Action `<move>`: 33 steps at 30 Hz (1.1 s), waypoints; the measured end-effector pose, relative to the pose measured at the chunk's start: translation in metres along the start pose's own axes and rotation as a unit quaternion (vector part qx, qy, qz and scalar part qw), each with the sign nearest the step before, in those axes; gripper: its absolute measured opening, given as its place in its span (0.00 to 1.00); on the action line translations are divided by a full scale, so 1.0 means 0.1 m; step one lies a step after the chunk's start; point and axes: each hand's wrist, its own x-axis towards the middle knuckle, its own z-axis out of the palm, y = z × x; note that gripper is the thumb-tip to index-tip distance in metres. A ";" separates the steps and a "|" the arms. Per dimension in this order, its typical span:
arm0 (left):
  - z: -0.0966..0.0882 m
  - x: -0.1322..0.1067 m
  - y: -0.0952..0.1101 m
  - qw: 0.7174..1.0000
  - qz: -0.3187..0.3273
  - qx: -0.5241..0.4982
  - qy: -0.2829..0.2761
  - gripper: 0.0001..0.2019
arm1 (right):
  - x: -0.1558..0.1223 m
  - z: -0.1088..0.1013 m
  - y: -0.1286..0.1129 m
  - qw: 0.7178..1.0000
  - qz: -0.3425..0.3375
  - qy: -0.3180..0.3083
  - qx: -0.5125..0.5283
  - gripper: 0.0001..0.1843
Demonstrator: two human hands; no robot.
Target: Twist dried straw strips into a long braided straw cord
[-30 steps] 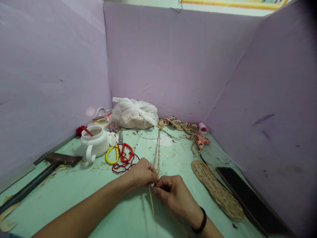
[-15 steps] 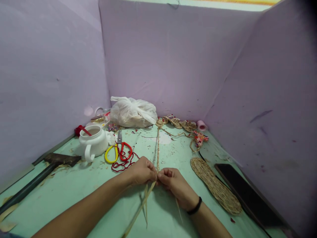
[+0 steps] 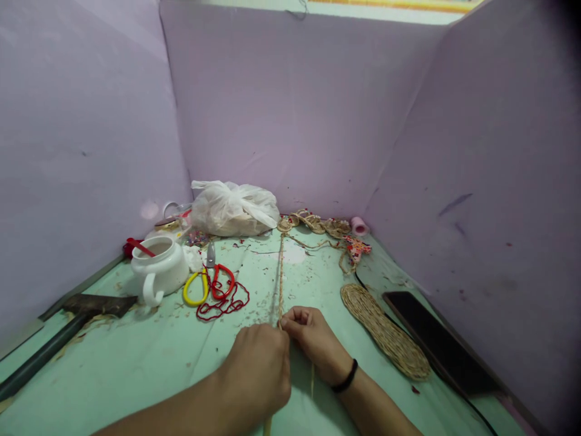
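Note:
A thin straw braid (image 3: 281, 266) runs straight up the middle of the table from my hands towards the back. My right hand (image 3: 315, 342), with a black band at the wrist, pinches the braid's near end between thumb and fingers. A pale strand (image 3: 312, 380) hangs below that hand. Closer to me, my left hand (image 3: 261, 369) is closed, knuckles up, its fingertips mostly hidden. A loose straw strand (image 3: 267, 426) comes out beneath it.
Left stand a white pot (image 3: 161, 266), a hammer-like tool (image 3: 91, 309), scissors (image 3: 211, 281) and red yarn (image 3: 222, 306). Behind are a white plastic bag (image 3: 236, 209) and woven straw pieces (image 3: 313, 223). Right lie a woven straw sole (image 3: 385, 330) and a black phone (image 3: 438, 342).
My left hand has moved down towards me, away from the braid's end, and turned knuckles up. My right hand keeps its pinch. The whole view has shifted slightly.

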 end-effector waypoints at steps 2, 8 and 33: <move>0.10 -0.03 0.05 0.999 0.018 0.038 -0.004 0.15 | -0.02 0.02 -0.01 1.000 0.008 0.005 0.026 0.05; -0.04 0.09 -0.10 0.999 0.026 -0.036 -0.010 0.14 | -0.04 0.02 -0.04 0.998 0.006 -0.024 0.056 0.08; 0.07 0.41 -0.27 0.845 -0.180 -0.495 -0.089 0.06 | -0.15 -0.15 -0.09 0.928 -0.114 0.023 -0.354 0.08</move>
